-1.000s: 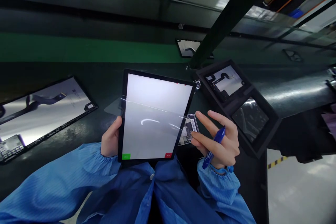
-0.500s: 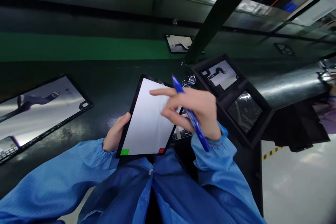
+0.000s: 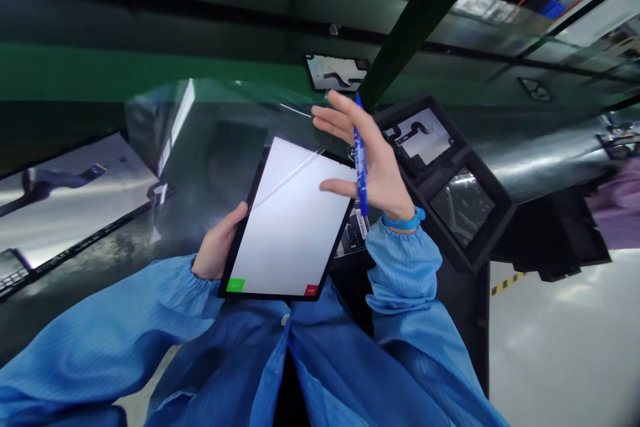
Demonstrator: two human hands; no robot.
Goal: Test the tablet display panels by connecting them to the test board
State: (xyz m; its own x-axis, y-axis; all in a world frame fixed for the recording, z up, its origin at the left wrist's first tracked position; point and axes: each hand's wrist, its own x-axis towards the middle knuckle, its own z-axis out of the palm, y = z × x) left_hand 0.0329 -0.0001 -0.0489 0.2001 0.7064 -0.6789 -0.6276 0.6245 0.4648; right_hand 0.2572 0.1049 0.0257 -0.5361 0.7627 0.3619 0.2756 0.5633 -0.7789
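Note:
My left hand [image 3: 220, 243] grips the left edge of a tablet [image 3: 293, 227], thumb at its rim and fingers hidden behind. Its screen glows white, with a green box at the lower left corner and a red one at the lower right. Over the tablet's upper right, my right hand [image 3: 375, 160] has thumb and fingers spread, with a blue pen [image 3: 360, 167] tucked against it. A clear film [image 3: 185, 120] hangs in the air beyond the tablet, one end close to my right fingertips; whether they touch it I cannot tell.
On the left of the dark bench lies a large display panel [image 3: 85, 180] with a black ribbon cable. A black foam tray [image 3: 455, 163] with panels sits at the right. Another panel [image 3: 337, 73] lies near a slanted dark post [image 3: 420, 20]. A person's purple sleeve [image 3: 617, 207] shows far right.
My right hand has moved up off the screen and its fingers have spread, the pen turning more upright. A clear film has appeared above and left of the tablet.

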